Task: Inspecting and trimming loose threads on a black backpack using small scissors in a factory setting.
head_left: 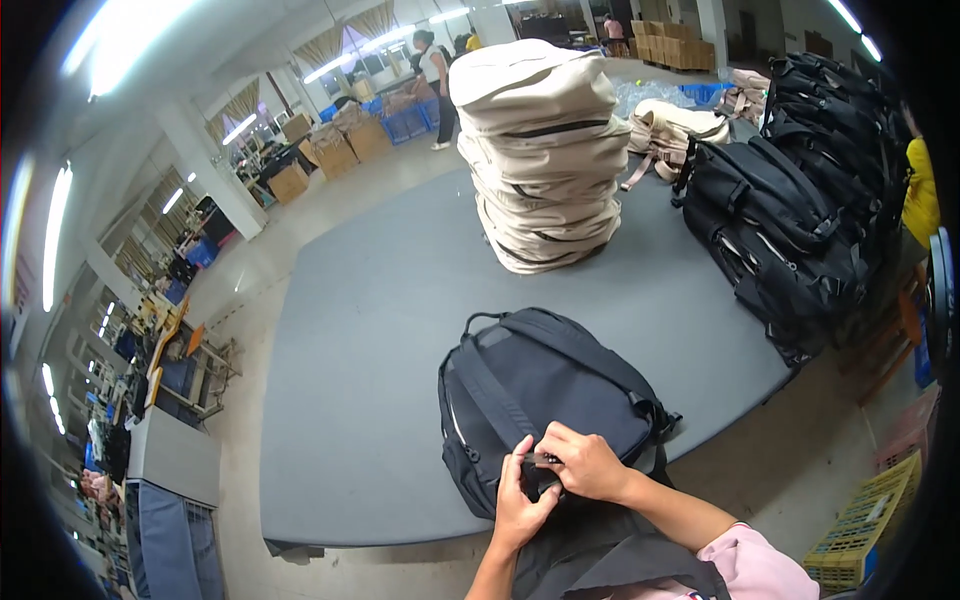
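A black backpack [540, 375] lies on the grey table [350, 400] close to me, its two shoulder straps facing up. At the backpack's near end, my left hand [520, 505] and my right hand [582, 462] meet over one strap's lower part. Both are closed with fingertips pinched on a small dark buckle [543, 461]. The fingers cover much of the buckle, so its exact shape is hard to make out. Beyond the backpack rises a stack of cream backpacks [545, 160].
Several black backpacks [790, 210] are piled on the table's right side. Loose cream bags with straps [675, 130] lie at the far right. A yellow crate [865, 525] stands on the floor at lower right. A person [434, 80] is standing beyond the table near cardboard boxes [335, 155].
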Motion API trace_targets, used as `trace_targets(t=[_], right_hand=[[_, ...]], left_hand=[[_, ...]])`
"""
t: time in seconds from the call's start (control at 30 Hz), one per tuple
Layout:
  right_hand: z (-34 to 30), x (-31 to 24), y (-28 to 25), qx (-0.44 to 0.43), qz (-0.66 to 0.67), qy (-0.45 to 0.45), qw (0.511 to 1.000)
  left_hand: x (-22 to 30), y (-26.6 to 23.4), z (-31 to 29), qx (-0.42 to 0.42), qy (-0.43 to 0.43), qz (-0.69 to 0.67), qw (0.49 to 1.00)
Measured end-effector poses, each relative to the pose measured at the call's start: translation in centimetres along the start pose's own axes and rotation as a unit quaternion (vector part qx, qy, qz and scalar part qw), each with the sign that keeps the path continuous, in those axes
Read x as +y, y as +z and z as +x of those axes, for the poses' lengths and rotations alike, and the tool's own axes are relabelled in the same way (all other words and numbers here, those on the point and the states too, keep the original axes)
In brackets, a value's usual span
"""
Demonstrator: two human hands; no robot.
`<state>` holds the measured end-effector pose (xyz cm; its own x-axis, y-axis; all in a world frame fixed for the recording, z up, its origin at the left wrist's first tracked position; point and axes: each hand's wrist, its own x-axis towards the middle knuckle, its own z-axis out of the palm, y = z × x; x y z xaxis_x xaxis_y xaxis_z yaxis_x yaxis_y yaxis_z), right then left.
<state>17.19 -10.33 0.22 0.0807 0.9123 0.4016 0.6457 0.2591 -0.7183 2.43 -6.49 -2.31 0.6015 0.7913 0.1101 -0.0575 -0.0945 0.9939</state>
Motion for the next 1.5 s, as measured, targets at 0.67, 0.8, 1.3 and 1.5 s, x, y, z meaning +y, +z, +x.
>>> trace_targets(t=[0.67, 0.8, 1.3, 1.5], right_hand=[[-2.1, 0.4, -1.4, 0.079, -0.032, 0.011, 0.996], [-2.0, 0.6, -1.0, 0.051, -0.097, -0.027, 0.994], [-2.0, 0.7, -1.3, 0.038, -0.138, -0.055, 0.988], [-2.0, 0.7, -1.2, 0.030, -0.177, -0.077, 0.981]], left_hand=[[0.6, 0.4, 0.6, 0.022, -0.028, -0.100, 0.994], [-0.1, 0.0, -0.1, 0.026, -0.036, -0.072, 0.996], [0.3, -0.1, 0.2, 0.016, -0.063, -0.173, 0.983], [0.6, -0.1, 0.4, 0.010, -0.113, -0.217, 0.970]])
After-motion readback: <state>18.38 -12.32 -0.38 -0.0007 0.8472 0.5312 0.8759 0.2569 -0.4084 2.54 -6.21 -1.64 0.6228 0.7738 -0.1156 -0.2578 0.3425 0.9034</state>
